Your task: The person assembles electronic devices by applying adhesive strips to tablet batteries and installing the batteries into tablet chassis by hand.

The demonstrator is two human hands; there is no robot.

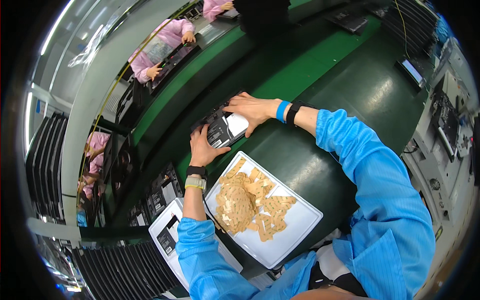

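Observation:
A flat black device frame [218, 120] lies at an angle on the green work surface, carrying a black battery with a white panel [229, 129]. My left hand [204, 147] grips its left end, thumb along the near edge and fingers over the far side. Across its right end curves my right hand [252, 111], with the thumb on the near edge and the fingers at the far edge. My fingertips partly cover the frame. Just nearer to me, a white tray [300, 232] bears a heap of tan adhesive liner strips [237, 200].
Similar dark assemblies [164, 192] sit on the line at left. Beside my left forearm is a white tray [160, 225] with a black battery [167, 237]. Stacked black trays [122, 267] stand lower left. Co-workers in pink [170, 37] work across the line. A small screen device [412, 71] lies far right.

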